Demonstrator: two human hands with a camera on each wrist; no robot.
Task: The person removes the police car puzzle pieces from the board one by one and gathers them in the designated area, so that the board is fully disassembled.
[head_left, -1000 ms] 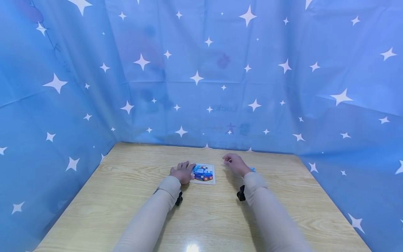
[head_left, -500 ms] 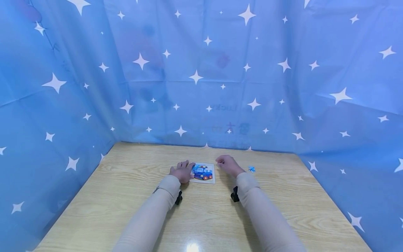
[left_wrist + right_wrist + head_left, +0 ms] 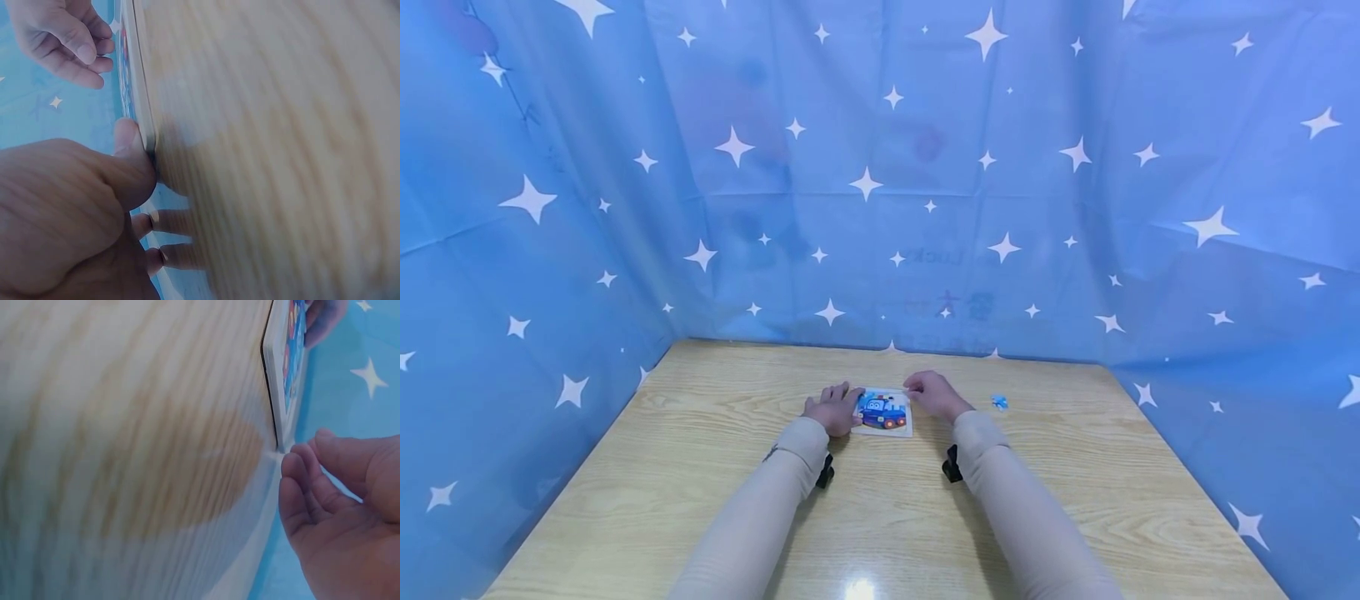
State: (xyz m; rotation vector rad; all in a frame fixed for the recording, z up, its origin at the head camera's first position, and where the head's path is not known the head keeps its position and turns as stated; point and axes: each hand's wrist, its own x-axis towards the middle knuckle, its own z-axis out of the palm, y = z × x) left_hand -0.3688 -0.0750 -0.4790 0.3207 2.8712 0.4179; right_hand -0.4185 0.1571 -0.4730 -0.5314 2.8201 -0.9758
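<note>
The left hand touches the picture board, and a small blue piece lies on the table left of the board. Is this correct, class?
Not quite: the small blue piece lies right of the picture board, as the head view shows.

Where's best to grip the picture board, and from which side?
Probably the board's near edge, from the person's side: it lies flat, that rim mostly exposed; the left hand is on its left edge, the right hand by its far right corner.
</note>
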